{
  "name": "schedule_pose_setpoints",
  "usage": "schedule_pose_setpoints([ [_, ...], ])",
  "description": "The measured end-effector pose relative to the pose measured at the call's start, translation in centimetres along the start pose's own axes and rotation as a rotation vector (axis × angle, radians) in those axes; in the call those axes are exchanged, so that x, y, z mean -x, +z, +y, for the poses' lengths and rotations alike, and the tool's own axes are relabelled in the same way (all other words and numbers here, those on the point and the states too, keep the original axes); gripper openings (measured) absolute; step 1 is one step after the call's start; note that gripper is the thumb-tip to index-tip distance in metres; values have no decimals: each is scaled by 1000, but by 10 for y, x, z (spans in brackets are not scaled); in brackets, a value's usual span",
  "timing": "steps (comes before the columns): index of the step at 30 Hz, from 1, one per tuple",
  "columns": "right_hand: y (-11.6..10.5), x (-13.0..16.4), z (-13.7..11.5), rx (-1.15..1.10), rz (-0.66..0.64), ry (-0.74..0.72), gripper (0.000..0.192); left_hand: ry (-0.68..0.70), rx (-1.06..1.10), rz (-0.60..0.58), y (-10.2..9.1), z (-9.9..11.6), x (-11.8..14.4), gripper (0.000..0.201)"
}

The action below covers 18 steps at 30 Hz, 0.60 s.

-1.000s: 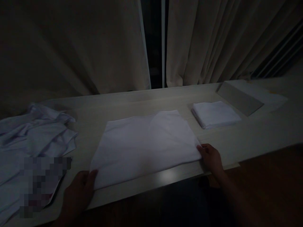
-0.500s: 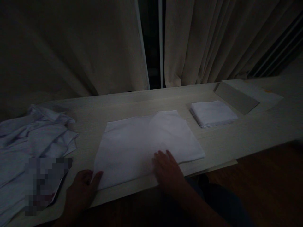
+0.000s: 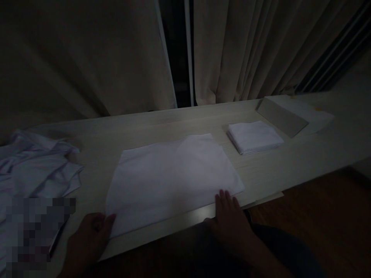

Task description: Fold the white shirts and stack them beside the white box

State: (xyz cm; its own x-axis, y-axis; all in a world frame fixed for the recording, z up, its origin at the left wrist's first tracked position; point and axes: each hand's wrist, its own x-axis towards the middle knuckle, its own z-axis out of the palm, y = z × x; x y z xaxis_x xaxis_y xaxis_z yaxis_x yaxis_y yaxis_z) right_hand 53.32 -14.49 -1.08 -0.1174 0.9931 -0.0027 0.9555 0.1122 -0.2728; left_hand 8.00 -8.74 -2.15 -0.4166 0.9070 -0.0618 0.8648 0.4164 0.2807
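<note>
Left hand (image 3: 88, 236), loosely curled, and flattened right hand (image 3: 231, 219) touch white cloth (image 3: 174, 175).

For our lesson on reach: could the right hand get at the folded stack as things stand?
Probably yes: the right hand lies open at the cloth's near edge, and only low cloth and table show between it and the stack.

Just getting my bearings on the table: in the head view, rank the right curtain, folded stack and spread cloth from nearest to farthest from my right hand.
From your right hand:
1. Spread cloth: right at the hand, in front.
2. Folded stack: farther back, right of the cloth.
3. Right curtain: behind the table.
</note>
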Motion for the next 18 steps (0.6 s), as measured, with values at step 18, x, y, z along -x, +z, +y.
schedule_pose_setpoints([
  [18, -29, -25, 46, 125, 140, 192, 57, 5, -15, -28, 1, 3, -1, 44],
])
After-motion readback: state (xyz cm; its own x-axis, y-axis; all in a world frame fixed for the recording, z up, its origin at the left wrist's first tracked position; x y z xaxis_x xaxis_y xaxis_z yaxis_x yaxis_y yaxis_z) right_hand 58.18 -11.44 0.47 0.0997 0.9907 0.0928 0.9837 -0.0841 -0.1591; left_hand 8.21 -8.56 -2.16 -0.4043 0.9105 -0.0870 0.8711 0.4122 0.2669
